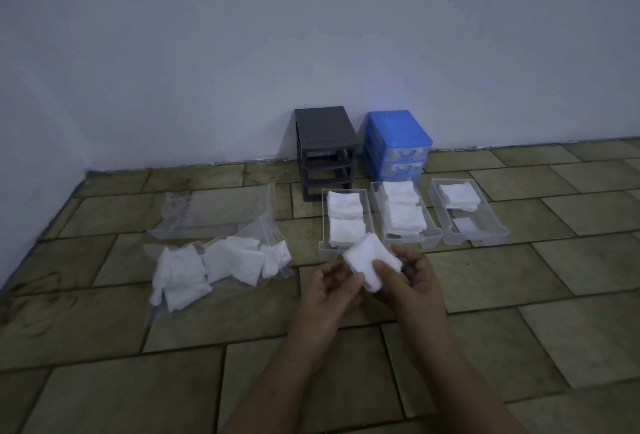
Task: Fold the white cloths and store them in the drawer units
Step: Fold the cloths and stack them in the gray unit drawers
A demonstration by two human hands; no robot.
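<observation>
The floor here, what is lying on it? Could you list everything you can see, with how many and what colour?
Drawer units: two, dark grey and blue, against the wall.
Clear drawers: three, pulled out on the floor; left and middle hold two white stacks each, right holds one stack.
Plastic bags: two, clear; far one looks empty, near one holds white cloths.
Unfolded cloths: white, count unclear, in and on the near bag.
Held cloth: one, white, between both hands.
Floor: olive tiles.
Wall: pale.
Hands: left hand, right hand, both gripping the held cloth.
</observation>
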